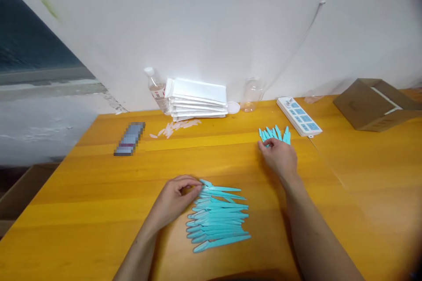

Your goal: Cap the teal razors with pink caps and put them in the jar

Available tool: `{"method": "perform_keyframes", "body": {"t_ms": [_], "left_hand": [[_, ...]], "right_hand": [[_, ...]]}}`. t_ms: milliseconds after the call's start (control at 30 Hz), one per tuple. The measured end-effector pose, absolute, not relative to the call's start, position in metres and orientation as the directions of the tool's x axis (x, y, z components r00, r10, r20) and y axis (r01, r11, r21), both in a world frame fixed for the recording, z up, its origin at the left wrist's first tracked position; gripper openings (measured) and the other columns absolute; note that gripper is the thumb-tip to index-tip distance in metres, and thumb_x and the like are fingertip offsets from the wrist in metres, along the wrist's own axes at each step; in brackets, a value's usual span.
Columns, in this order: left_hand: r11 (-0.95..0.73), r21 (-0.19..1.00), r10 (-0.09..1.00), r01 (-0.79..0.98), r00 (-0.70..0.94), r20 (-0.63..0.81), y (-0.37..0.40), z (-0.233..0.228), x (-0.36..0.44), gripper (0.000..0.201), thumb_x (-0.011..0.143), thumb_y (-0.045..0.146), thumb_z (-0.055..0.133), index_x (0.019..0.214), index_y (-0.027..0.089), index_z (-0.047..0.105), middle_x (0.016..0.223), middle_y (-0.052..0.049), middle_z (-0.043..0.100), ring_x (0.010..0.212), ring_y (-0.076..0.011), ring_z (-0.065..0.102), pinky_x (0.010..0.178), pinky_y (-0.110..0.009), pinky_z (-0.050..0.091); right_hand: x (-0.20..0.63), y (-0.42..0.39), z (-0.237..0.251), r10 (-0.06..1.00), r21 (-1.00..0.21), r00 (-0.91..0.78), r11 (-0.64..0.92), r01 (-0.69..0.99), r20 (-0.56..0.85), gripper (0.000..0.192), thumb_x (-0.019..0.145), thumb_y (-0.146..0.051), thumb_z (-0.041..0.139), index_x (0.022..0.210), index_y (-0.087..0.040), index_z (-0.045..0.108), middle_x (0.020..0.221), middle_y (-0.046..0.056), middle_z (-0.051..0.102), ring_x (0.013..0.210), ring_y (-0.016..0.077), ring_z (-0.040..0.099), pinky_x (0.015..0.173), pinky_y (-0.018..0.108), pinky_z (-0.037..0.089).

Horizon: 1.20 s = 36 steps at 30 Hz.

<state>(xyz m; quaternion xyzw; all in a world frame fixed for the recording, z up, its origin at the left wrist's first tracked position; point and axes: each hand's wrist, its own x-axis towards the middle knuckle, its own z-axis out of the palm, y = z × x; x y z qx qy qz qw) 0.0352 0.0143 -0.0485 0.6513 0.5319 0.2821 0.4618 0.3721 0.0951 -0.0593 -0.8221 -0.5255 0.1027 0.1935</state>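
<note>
Slim turquoise eyebrow razors lie side by side in a row on the wooden table, their wider heads to the left and handles to the right. At the far end of this row, my left hand pinches the head of one razor between thumb and forefinger. A smaller bunch of turquoise razors lies farther back on the right, its tips pointing away from me. Over the near part of that bunch is my right hand, fingers curled and closed. What sits between those fingertips is hidden.
Behind are a stack of white packets, a drink bottle, a clear jar and its white lid. Small pale pink pieces lie before the packets. A blurred phone, power strip and cardboard box flank them.
</note>
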Motion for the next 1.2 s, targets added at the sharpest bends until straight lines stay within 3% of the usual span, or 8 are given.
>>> {"method": "perform_keyframes", "body": {"t_ms": [133, 267, 367, 467, 600, 700, 867, 1200], "left_hand": [[-0.012, 0.840, 0.995, 0.542, 0.087, -0.042, 0.039, -0.042, 0.013, 0.028, 0.085, 0.049, 0.066, 0.088, 0.024, 0.078, 0.091, -0.005, 0.076, 0.080, -0.0206, 0.065, 0.070, -0.028, 0.049], [0.008, 0.721, 0.997, 0.693, -0.060, 0.047, 0.095, -0.047, -0.012, 0.036, 0.086, 0.051, 0.061, 0.097, 0.020, 0.076, 0.090, -0.005, 0.075, 0.078, -0.0203, 0.064, 0.071, -0.029, 0.048], [0.039, 0.515, 0.987, 0.856, -0.113, 0.113, 0.136, -0.055, -0.019, 0.033, 0.088, 0.044, 0.059, 0.103, 0.019, 0.076, 0.098, -0.007, 0.075, 0.081, -0.0215, 0.066, 0.078, -0.032, 0.048], [0.085, 0.289, 0.981, 0.954, -0.131, 0.145, 0.162, -0.060, -0.017, 0.033, 0.090, 0.039, 0.055, 0.109, 0.021, 0.076, 0.116, -0.010, 0.072, 0.099, -0.0274, 0.066, 0.088, -0.036, 0.048], [0.149, 0.130, 0.978, 0.980, -0.165, 0.126, 0.170, -0.065, -0.012, 0.036, 0.092, 0.041, 0.050, 0.109, 0.023, 0.077, 0.120, -0.013, 0.069, 0.104, -0.0337, 0.065, 0.085, -0.041, 0.049], [0.149, 0.096, 0.978, 0.984, -0.161, 0.132, 0.168, -0.068, -0.012, 0.038, 0.094, 0.042, 0.048, 0.105, 0.023, 0.078, 0.118, -0.015, 0.069, 0.101, -0.0337, 0.066, 0.083, -0.041, 0.050], [0.139, 0.094, 0.983, 0.986, -0.149, 0.107, 0.171, -0.068, -0.017, 0.041, 0.093, 0.045, 0.049, 0.117, 0.021, 0.072, 0.115, -0.017, 0.069, 0.100, -0.0341, 0.066, 0.083, -0.042, 0.050], [0.027, 0.079, 0.999, 0.997, -0.026, -0.023, 0.173, -0.054, -0.020, 0.035, 0.093, 0.030, 0.044, 0.100, 0.013, 0.074, 0.099, -0.021, 0.074, 0.100, -0.0372, 0.068, 0.091, -0.047, 0.047]], "right_hand": [[0.394, 0.095, -0.060, 0.847, -0.253, 0.531, -0.519, 0.817, -0.024, 0.048, 0.084, -0.053, 0.053, 0.109, -0.018, 0.074, 0.101, 0.021, 0.073, 0.088, 0.0355, 0.068, 0.069, 0.040, 0.047], [0.406, 0.096, -0.065, 0.850, -0.255, 0.515, -0.524, 0.812, -0.108, 0.044, 0.080, -0.049, 0.055, 0.104, -0.018, 0.076, 0.095, 0.021, 0.074, 0.089, 0.0377, 0.069, 0.068, 0.041, 0.047], [0.407, 0.098, -0.068, 0.860, -0.272, 0.498, -0.507, 0.818, -0.109, 0.040, 0.080, -0.047, 0.056, 0.101, -0.020, 0.078, 0.095, 0.019, 0.075, 0.089, 0.0358, 0.069, 0.069, 0.040, 0.047], [0.406, 0.098, -0.069, 0.869, -0.264, 0.485, -0.493, 0.829, -0.099, 0.041, 0.083, -0.049, 0.054, 0.099, -0.021, 0.079, 0.095, 0.019, 0.076, 0.090, 0.0355, 0.069, 0.071, 0.040, 0.047], [0.405, 0.098, -0.068, 0.859, -0.252, 0.502, -0.510, 0.823, -0.099, 0.043, 0.083, -0.050, 0.053, 0.101, -0.022, 0.080, 0.095, 0.020, 0.076, 0.090, 0.0370, 0.069, 0.070, 0.041, 0.047], [0.403, 0.097, -0.066, 0.856, -0.247, 0.506, -0.514, 0.821, -0.100, 0.043, 0.083, -0.048, 0.054, 0.106, -0.023, 0.079, 0.098, 0.019, 0.076, 0.091, 0.0365, 0.069, 0.072, 0.041, 0.048], [0.400, 0.096, -0.062, 0.879, -0.237, 0.461, -0.477, 0.846, -0.124, 0.040, 0.084, -0.041, 0.052, 0.107, -0.022, 0.079, 0.102, 0.019, 0.075, 0.094, 0.0352, 0.069, 0.076, 0.041, 0.049], [0.400, 0.096, -0.061, 0.888, -0.255, 0.438, -0.460, 0.851, -0.140, 0.037, 0.085, -0.039, 0.053, 0.102, -0.022, 0.080, 0.097, 0.019, 0.076, 0.092, 0.0341, 0.069, 0.075, 0.039, 0.047]]}}
